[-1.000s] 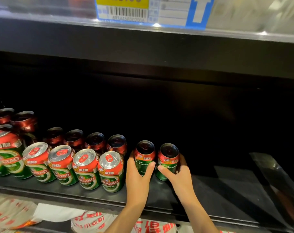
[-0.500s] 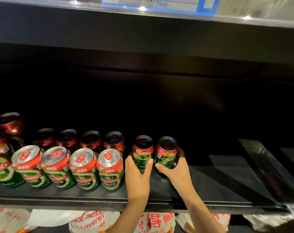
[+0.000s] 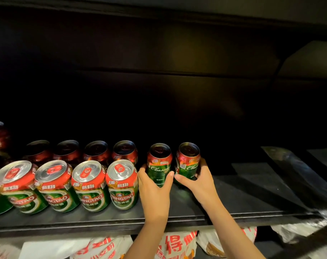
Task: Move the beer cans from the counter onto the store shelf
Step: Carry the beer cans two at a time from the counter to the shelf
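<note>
Hands setting two slim red-and-green beer cans on the dark shelf board.

Left hand wraps its fingers and thumb round the left slim can; right hand grips the right slim can, the two cans upright, side by side, at the back of the shelf. Both show red shoulders, green bodies, dark tops. Just left stands a front row of four squat red-and-green Tsingtao cans with silver lids, a dimmer row of red cans behind them. Below the shelf lie white bags with red print. Surroundings are black and unlit.
</note>
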A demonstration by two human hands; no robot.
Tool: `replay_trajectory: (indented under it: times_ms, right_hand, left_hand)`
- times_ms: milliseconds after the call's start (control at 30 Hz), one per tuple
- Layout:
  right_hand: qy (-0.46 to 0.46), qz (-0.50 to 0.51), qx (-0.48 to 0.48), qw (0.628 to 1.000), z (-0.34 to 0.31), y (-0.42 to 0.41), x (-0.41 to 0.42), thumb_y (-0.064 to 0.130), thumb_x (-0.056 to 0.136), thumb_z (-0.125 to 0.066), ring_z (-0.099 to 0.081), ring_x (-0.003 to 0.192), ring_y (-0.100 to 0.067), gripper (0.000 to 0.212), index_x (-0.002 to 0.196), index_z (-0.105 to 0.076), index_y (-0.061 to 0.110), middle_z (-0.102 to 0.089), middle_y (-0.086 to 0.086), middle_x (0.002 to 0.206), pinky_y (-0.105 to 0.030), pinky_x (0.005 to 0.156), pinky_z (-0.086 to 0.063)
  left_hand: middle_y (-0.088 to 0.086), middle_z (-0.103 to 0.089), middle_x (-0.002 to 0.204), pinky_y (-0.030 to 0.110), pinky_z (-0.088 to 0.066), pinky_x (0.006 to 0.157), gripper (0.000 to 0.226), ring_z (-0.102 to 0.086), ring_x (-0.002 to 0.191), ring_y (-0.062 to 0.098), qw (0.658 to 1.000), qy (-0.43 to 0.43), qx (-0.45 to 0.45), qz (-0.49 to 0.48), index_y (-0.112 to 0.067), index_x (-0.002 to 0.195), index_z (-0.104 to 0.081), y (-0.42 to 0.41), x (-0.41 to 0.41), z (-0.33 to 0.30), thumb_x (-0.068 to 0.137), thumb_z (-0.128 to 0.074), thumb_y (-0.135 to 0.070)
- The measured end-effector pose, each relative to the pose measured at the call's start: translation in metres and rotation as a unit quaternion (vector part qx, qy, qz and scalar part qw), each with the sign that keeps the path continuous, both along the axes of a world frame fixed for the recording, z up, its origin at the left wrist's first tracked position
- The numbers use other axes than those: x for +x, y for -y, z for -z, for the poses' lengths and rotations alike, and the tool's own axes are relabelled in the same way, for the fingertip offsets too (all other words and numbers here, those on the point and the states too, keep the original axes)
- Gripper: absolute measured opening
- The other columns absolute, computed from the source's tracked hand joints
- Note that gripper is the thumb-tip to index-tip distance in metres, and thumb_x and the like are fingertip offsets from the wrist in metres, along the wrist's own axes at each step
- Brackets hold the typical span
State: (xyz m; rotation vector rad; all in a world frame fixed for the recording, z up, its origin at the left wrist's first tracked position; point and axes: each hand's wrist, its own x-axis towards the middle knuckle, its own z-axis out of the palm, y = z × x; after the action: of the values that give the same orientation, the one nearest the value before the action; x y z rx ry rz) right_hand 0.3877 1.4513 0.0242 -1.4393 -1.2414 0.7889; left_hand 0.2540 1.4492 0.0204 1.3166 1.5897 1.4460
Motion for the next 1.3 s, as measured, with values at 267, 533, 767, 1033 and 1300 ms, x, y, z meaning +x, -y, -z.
replay_trajectory:
  times_ms: [267, 533, 767, 1033, 1300]
  right_hand:
    - [0.01, 0.022, 0.011, 1.0, -0.0046, 0.0004, -0.0024, 0.016, 0.063, -0.088, -0.06, 0.099, 0.002, 0.071, 0.117, -0.043, 0.028, -0.059, 0.014, 0.109, -0.009, 0.075, -0.049]
    - [0.034, 0.002, 0.012, 0.999, 0.0013, -0.0052, 0.0014, 0.017, 0.069, -0.084, -0.06, 0.096, -0.006, 0.061, 0.117, -0.047, 0.02, -0.06, 0.002, 0.109, -0.008, 0.07, -0.046]
    - [0.016, -0.025, 0.015, 0.999, -0.0018, -0.0062, 0.0025, 0.011, 0.071, -0.081, -0.063, 0.096, -0.004, 0.054, 0.116, -0.051, 0.019, -0.064, 0.002, 0.105, -0.006, 0.069, -0.048]
    - [-0.012, 0.011, 0.029, 0.999, -0.0042, -0.0039, 0.0005, 0.019, 0.062, -0.089, -0.062, 0.103, -0.011, 0.073, 0.121, -0.044, 0.02, -0.061, -0.001, 0.114, -0.015, 0.081, -0.049]
    - [0.012, 0.016, 0.017, 1.0, -0.0052, -0.0057, 0.0001, 0.015, 0.068, -0.084, -0.057, 0.091, 0.003, 0.064, 0.117, -0.045, 0.023, -0.058, 0.005, 0.109, -0.004, 0.068, -0.045]
  left_hand:
    - [0.004, -0.053, 0.116, 0.041, -0.049, 0.091, 0.07, -0.053, 0.11, 0.022, 1.0, -0.018, 0.018, -0.011, -0.012, 0.123, -0.038, 0.0021, 0.0007, -0.0039, 0.071, -0.078, -0.037]
    - [0.003, -0.051, 0.11, 0.043, -0.048, 0.091, 0.056, -0.053, 0.106, 0.02, 0.999, -0.021, 0.038, -0.012, -0.012, 0.122, -0.04, -0.0015, 0.0033, 0.0005, 0.078, -0.071, -0.031]
    - [0.005, -0.046, 0.105, 0.041, -0.047, 0.088, 0.063, -0.049, 0.102, 0.023, 0.996, -0.075, 0.018, -0.038, -0.008, 0.11, -0.042, -0.0026, 0.0057, -0.004, 0.069, -0.079, -0.037]
    - [0.006, -0.057, 0.111, 0.029, -0.048, 0.082, 0.069, -0.057, 0.1, 0.019, 0.999, -0.023, 0.003, -0.034, -0.009, 0.123, -0.038, 0.0037, 0.0053, -0.0077, 0.071, -0.079, -0.025]
    - [0.001, -0.04, 0.098, 0.028, -0.04, 0.079, 0.043, -0.048, 0.095, 0.02, 0.994, -0.102, 0.025, -0.034, -0.011, 0.099, -0.044, 0.0002, 0.0051, -0.0057, 0.073, -0.074, -0.028]
